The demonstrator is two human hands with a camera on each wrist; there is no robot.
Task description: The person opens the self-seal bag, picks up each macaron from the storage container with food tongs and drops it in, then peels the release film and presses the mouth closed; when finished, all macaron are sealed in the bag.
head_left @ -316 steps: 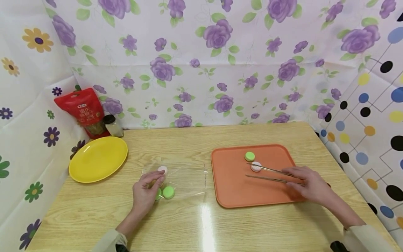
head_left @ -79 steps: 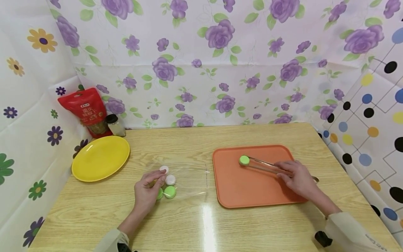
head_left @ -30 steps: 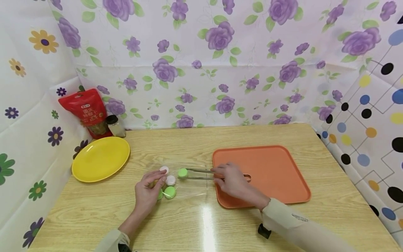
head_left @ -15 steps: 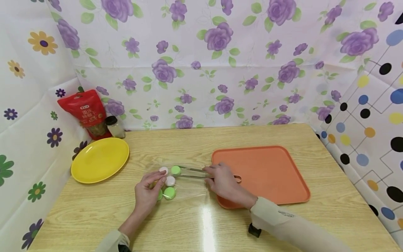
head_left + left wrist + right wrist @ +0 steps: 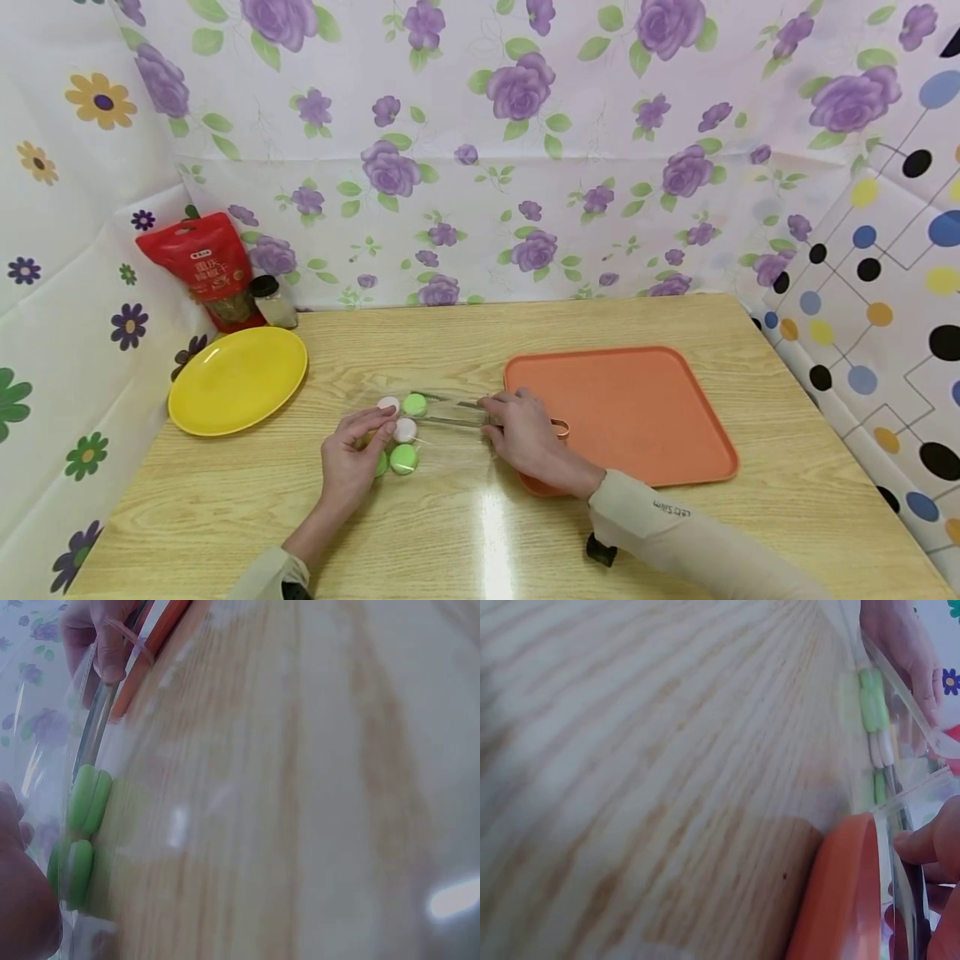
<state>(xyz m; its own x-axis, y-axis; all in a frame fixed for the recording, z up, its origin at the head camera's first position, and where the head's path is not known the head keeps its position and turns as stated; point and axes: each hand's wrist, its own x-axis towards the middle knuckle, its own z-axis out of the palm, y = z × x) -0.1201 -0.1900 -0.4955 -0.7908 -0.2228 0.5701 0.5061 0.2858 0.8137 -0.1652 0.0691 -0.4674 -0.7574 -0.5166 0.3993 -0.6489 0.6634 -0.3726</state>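
Purple roses cover the backdrop cloth (image 5: 465, 208) behind the bench (image 5: 375, 533), whose top has pale wood grain. Toward the right edge of the bench lies an orange tray (image 5: 622, 417). Along the left edge is a yellow plate (image 5: 240, 383). Between plate and tray a clear bag (image 5: 450, 454) lies on the bench, its mouth facing the tray's left edge. In the far left corner of the bench stands a red pouch (image 5: 202, 262).

Over the tray's left edge, the right hand (image 5: 527, 437) grips metal tongs (image 5: 459, 422) between thumb and fingers, and their two arms reach into the bag. The left hand (image 5: 349, 458) pinches the bag's film at the end away from the tray. A black-capped jar (image 5: 276, 304) stands just beside the pouch.

Smallest are the macarons in the bag. One green macaron (image 5: 415, 405) sits between the tong tips, well apart from the right fingers; whether both tips touch it I cannot tell. A pink macaron (image 5: 387, 403) lies just beside the left fingertips. Nearer the bench's front edge come a second pink macaron (image 5: 405, 431), then a second green macaron (image 5: 403, 459); a third green macaron (image 5: 382, 464) is partly hidden by the left hand.
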